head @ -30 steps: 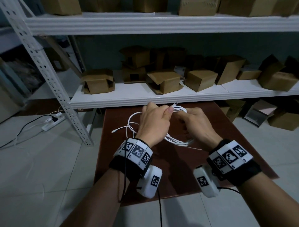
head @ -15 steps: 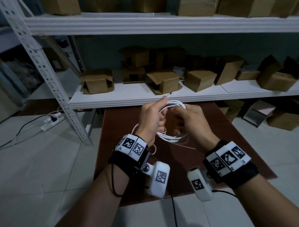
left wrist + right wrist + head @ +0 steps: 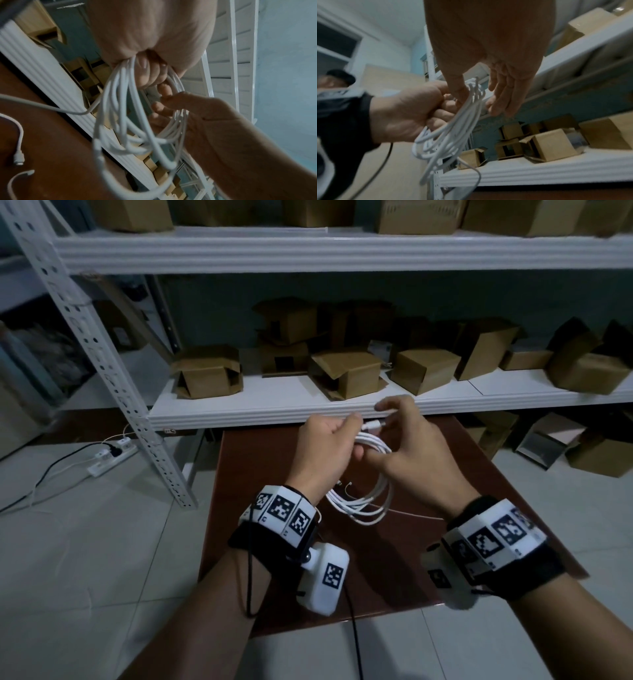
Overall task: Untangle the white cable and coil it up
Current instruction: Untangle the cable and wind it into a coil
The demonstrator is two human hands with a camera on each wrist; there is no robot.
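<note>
Head view: a white metal shelving unit (image 3: 308,412) loaded with open cardboard boxes (image 3: 346,373) is seen behind a reddish-brown table (image 3: 394,577), with a white power strip (image 3: 111,455) lying on the tiled floor to the left. Above the table, a white cable (image 3: 363,501) gathered into several loops is held up between both hands, its lower loops hanging clear of the tabletop. The bundle's top is gripped by the left hand (image 3: 323,451), whose fingers are curled closed around the strands. The right hand (image 3: 409,455) is only partly closed: the loops are touched by its thumb, while a cable connector (image 3: 373,426) is pinched between its raised fingertips.
</note>
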